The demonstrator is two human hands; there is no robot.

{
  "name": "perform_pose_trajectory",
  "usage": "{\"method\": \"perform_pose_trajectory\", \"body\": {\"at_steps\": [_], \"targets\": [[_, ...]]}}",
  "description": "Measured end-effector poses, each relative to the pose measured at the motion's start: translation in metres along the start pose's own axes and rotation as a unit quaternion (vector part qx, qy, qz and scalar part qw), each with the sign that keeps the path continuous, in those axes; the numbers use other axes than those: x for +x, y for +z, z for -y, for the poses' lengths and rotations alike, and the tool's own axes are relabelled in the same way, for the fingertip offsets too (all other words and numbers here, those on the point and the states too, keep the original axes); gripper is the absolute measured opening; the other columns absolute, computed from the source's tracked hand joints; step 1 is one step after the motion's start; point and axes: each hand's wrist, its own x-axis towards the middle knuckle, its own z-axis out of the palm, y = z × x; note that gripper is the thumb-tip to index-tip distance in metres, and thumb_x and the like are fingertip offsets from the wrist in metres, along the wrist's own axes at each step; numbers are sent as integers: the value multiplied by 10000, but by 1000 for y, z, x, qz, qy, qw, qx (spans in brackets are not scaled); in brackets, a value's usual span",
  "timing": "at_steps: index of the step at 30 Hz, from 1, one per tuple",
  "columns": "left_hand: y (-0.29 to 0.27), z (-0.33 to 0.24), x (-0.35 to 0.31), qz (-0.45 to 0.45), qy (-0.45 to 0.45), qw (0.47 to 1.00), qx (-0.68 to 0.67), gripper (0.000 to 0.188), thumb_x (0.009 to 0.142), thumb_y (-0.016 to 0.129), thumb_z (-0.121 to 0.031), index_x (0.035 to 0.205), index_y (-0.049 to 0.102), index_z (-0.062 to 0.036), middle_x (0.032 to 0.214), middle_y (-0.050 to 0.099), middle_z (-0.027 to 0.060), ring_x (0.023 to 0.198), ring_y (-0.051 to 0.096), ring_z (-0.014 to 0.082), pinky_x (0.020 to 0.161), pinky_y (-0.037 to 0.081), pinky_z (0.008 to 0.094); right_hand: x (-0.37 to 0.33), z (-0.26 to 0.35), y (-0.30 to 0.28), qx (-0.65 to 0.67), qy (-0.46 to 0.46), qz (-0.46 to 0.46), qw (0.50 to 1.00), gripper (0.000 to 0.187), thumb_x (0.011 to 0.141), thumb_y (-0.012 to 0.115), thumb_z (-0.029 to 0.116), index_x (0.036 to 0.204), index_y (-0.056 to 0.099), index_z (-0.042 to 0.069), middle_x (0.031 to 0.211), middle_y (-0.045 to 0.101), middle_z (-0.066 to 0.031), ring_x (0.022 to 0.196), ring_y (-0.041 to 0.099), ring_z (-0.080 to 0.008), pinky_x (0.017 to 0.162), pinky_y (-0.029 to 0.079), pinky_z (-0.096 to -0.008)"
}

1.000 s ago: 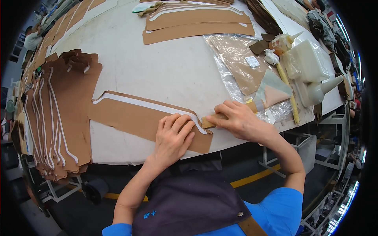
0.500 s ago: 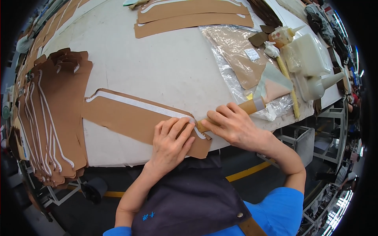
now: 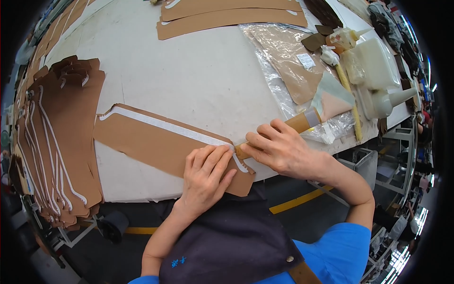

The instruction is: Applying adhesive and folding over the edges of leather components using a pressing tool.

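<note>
A long brown leather-like panel lies slantwise near the table's front edge, with a white strip along its far edge, curving down at the right end. My left hand rests on the panel's right part, fingers stretched out close together, fingertips on the strip near its bend. My right hand is wrapped round a tan wooden-looking cylinder with a grey band near its far end. The cylinder's near end meets the panel's edge beside my left fingertips. The exact contact is partly hidden by my fingers.
Overlapping brown panels with white strips are stacked at the left. More panels lie at the back. At the right are a clear plastic bag, a pale cloth, a yellow stick and a white squeeze bottle.
The whole view has shifted slightly. Both hands keep nearly the same hold, and the cylinder's end stays by the strip's bend.
</note>
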Motion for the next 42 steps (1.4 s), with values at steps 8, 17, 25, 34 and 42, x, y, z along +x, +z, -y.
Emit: {"method": "perform_pose_trajectory", "body": {"at_steps": [8,17,25,34,42], "targets": [[-1,-3,1,1,-13,999,30,459,880,808,-207,1290,697,-34,1381,599,144,1295,542,320,1063,422,476,14,-20,-4,-1,-58,12,998,303,819,690,150,1092,677,19,1062,561,-72,999,565,-230,806,454,-372],[6,-9,-11,-20,-32,999,6,542,826,846,-188,1307,659,-23,1364,629,119,1266,559,335,1053,428,499,9,-15,-2,36,-54,13,998,326,832,684,160,1132,688,30,1087,579,-62,985,573,-225,810,452,-374],[3,-13,-7,-47,-49,995,69,473,847,826,-161,1274,694,-5,1375,638,121,1285,567,337,1061,443,500,21,-27,5,52,-84,4,995,317,814,695,160,1107,698,39,1062,571,-49,984,569,-223,814,442,-375],[-3,-9,-8,-58,-77,991,89,468,856,823,-163,1290,699,-35,1404,616,139,1318,559,355,1100,429,518,38,-39,10,58,-123,-20,991,293,816,676,154,1081,708,34,983,539,-39,955,552,-212,806,436,-371],[-9,8,-10,-64,-86,990,94,447,871,820,-129,1276,688,7,1368,632,151,1279,603,370,1100,469,542,61,-48,17,70,-166,-34,983,228,823,692,161,1013,724,40,960,548,-25,966,550,-205,833,444,-367]]}}
